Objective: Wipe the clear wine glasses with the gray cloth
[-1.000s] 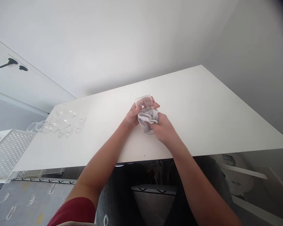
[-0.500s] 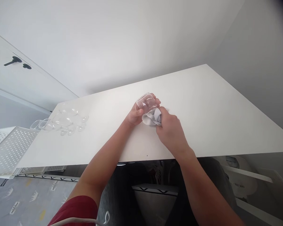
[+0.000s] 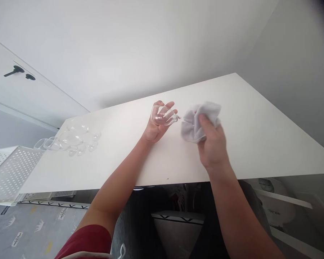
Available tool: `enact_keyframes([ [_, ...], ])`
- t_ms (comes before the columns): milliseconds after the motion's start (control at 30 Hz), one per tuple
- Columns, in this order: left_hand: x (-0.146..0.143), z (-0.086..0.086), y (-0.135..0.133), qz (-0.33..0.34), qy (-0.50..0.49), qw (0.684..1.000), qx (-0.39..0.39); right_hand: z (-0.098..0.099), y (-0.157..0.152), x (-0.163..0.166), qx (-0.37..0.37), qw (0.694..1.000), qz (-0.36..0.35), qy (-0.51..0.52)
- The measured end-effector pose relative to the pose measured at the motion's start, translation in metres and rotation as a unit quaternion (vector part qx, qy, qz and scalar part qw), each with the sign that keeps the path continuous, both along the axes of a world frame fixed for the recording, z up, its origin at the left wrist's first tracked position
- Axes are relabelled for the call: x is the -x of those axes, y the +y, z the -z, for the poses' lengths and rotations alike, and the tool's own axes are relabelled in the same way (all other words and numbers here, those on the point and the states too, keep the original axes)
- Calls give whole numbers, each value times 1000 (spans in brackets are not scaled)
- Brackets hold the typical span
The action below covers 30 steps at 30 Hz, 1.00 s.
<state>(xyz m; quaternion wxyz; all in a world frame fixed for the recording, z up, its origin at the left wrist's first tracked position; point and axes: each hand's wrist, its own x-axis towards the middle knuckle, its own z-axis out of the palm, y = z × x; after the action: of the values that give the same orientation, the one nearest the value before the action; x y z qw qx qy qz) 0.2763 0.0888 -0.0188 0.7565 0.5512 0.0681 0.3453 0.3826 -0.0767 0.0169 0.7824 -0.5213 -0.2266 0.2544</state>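
Although colourless, the stemmed glass [image 3: 162, 117] bright with pale glints

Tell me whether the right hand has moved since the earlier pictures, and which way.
Yes: the right hand, holding the cloth, has moved rightward over the table, nearer its far right corner.

- Location type: domestic room, by appearance.
- White door [image 3: 24, 92]: fitted with black lever handle [image 3: 15, 70].
- Lower left: grey crown-printed fabric [image 3: 28, 233].
- Storage: perforated basket [image 3: 18, 163] beside white counter [image 3: 118, 154].
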Motion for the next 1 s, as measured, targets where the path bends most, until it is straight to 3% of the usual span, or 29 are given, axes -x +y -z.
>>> enact_keyframes([
  [100,2,0,-4,26,29,999,-32,4,4,3,-4,993,-68,94],
  [233,1,-1,-6,62,51,996,-44,7,3,2,46,991,-44,115],
  [333,-2,-3,-5,49,40,998,-26,5,-2,5,57,998,5,-35],
  [433,-4,-4,-3,22,26,999,-30,2,-5,11,58,973,32,-222],
  [500,-4,-3,-1,9,16,999,-36,0,-4,15,55,961,22,-269],
  [567,-3,-1,1,5,10,999,-40,-1,-2,19,37,979,-7,-203],
  [667,-1,2,4,16,4,999,-43,-2,2,20,10,995,-81,50],
  [767,-1,3,5,27,-6,999,-37,0,5,17,16,935,-212,283],
  [833,-1,3,5,22,-10,999,-29,2,7,15,23,898,-270,347],
  [900,-1,2,5,0,-3,1000,-13,6,8,15,31,916,-237,322],
  [1000,0,-1,5,-52,-3,998,21,9,7,16,79,984,-55,147],
])
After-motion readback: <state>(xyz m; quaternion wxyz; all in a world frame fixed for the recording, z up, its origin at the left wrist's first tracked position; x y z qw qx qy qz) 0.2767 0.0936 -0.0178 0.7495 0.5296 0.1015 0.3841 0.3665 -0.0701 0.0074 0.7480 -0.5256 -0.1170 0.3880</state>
